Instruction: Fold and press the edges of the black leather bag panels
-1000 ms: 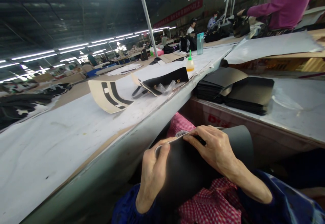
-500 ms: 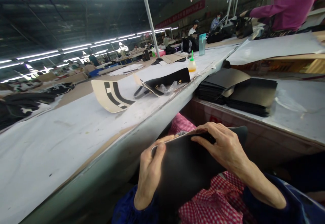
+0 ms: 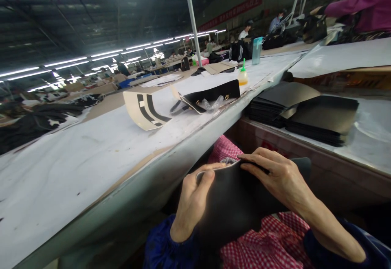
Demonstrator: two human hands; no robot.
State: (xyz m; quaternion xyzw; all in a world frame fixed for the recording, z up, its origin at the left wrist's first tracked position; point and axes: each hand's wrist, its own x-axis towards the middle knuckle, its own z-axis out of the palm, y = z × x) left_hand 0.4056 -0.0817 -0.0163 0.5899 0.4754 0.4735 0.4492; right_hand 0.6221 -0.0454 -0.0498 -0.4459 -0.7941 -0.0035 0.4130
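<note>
A black leather-like panel (image 3: 232,200) with a pale edge lies over my lap, above a red checked apron (image 3: 265,240). My left hand (image 3: 195,200) grips its upper left corner, thumb on the dark face and fingers behind. Along the top edge, my right hand (image 3: 275,175) pinches the panel between thumb and fingers. The edge bends between the two hands. On the table beyond stand a curved cream panel with black strips (image 3: 134,110) and a black strap piece with gold fittings (image 3: 220,93).
Stacked black panels (image 3: 324,114) lie on a shelf at the right. A glue bottle with a green tip (image 3: 243,75) and a blue-lidded bottle (image 3: 257,51) stand on the white-covered table (image 3: 76,155). A person in a purple sleeve (image 3: 351,6) works at the back right.
The view has turned a little to the left, so everything appears further right. My right hand has slid slightly along the top edge toward my left hand; both still hold the panel.
</note>
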